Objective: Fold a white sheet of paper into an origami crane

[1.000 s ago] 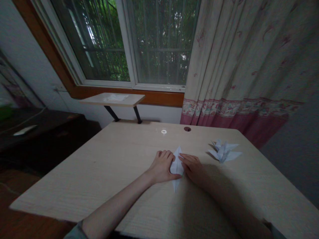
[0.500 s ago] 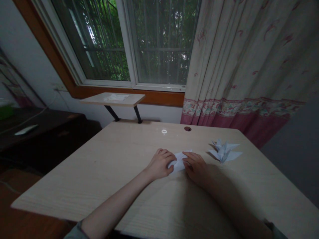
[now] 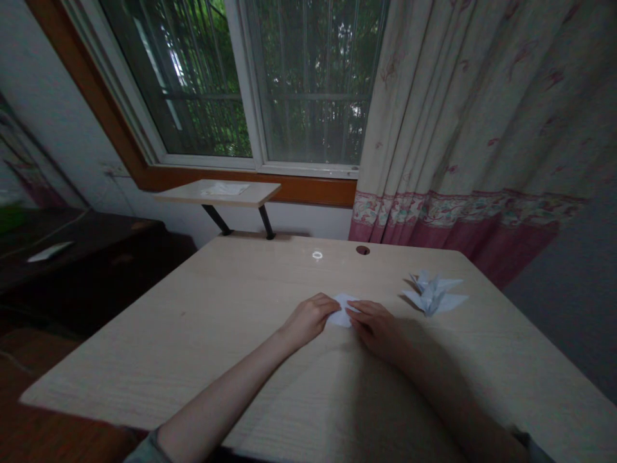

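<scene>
A small piece of folded white paper [image 3: 343,312] lies on the pale wood-grain desk [image 3: 193,341], pinched between my two hands. My left hand [image 3: 308,319] presses its fingertips onto the paper's left side. My right hand [image 3: 375,329] rests its fingers on the right side, partly covering it. To the right of my right hand stands a white origami crane [image 3: 432,293], untouched and a short way from my fingers.
A round cable hole [image 3: 363,250] sits near the desk's far edge. Behind it is a small wall shelf [image 3: 216,193] holding a pale sheet. A dark cabinet [image 3: 81,257] stands left, and a pink-bordered curtain [image 3: 457,128] hangs right.
The paper has turned from a long upright point to a shorter crosswise shape. My hands have shifted around it, and the crane has not moved.
</scene>
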The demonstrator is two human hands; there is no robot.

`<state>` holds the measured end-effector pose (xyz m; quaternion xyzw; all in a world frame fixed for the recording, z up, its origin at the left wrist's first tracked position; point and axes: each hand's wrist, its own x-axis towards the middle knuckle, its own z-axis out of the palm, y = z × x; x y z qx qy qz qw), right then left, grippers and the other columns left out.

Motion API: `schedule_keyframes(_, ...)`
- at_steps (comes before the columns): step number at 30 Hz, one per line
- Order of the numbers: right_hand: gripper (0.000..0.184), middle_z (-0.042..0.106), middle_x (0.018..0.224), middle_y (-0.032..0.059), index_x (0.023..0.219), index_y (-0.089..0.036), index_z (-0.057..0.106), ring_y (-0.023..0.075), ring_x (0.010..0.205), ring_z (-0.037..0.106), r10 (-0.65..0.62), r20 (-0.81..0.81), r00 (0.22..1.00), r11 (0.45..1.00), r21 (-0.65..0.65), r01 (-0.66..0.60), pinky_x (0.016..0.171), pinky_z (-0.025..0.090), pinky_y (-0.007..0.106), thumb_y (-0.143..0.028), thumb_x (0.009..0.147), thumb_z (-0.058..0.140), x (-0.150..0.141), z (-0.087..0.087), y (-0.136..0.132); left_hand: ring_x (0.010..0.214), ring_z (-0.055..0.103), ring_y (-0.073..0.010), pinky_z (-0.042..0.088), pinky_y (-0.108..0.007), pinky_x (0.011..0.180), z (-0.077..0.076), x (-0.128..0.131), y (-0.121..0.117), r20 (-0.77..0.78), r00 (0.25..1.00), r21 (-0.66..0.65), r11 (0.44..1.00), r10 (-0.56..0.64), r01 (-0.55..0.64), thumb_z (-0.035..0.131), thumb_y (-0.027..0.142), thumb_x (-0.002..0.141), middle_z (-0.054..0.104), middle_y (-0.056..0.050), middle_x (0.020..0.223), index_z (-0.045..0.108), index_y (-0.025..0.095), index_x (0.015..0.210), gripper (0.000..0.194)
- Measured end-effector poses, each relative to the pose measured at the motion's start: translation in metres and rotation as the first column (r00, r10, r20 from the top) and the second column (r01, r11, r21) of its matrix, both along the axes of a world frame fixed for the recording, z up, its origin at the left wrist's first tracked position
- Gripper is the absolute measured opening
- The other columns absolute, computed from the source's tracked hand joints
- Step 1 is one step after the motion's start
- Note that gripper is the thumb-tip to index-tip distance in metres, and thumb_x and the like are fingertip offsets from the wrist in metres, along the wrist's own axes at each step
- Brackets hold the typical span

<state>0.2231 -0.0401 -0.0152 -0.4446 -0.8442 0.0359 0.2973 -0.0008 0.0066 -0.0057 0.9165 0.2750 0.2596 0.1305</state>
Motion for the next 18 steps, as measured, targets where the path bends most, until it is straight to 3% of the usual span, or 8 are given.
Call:
schedule_keyframes(5,0.052,0.06,0.128,0.0103,0.126,-0.019,0.058,0.0237,0.12,0.053,0.1,-0.032,0.995,0.995,-0.014,-0.1,0.102,0.042,0.049,-0.007,0.077,0.046,0.002,-0.002,-0.001,0.105,0.059,-0.017,0.047,-0.032,0.095,0.001,0.0,-0.003,0.024,1.0,-0.046,0.999,-0.009,0.01,0.044,0.003,0.084,0.067,-0.004,0.11,0.063,0.02,0.107,0.034)
schedule_keyframes(8,0.06,0.058,0.13,0.0109,0.128,-0.017,0.055,0.0236,0.121,0.051,0.095,-0.059,0.994,0.994,-0.046,-0.098,0.104,0.04,0.05,-0.004,0.07,0.044,0.002,-0.002,-0.003,0.102,0.059,-0.0186,0.048,-0.033,0.093,0.007,0.0,-0.007,0.019,1.0,-0.074,0.997,0.014,-0.013,0.051,0.008,0.08,0.067,-0.004,0.108,0.061,0.019,0.104,0.028)
schedule_keyframes(12,0.059,0.058,0.128,0.0116,0.127,-0.017,0.054,0.0228,0.119,0.051,0.062,-0.103,0.993,0.995,-0.076,-0.07,0.104,0.041,0.048,-0.004,0.07,0.044,0.001,0.001,-0.005,0.102,0.058,-0.021,0.048,-0.034,0.091,0.017,0.002,-0.013,-0.004,1.0,-0.084,0.996,0.011,-0.011,0.061,0.016,0.076,0.065,-0.004,0.109,0.058,0.02,0.103,0.028)
schedule_keyframes(18,0.044,0.059,0.121,0.0108,0.113,-0.017,0.06,0.0218,0.114,0.054,0.029,-0.096,0.995,0.995,-0.094,-0.038,0.1,0.044,0.043,-0.004,0.074,0.045,-0.002,0.006,-0.005,0.103,0.058,-0.0194,0.048,-0.032,0.09,0.018,0.003,-0.013,-0.012,1.0,-0.056,0.998,0.01,-0.011,0.057,0.024,0.086,0.064,-0.004,0.109,0.058,0.021,0.103,0.017)
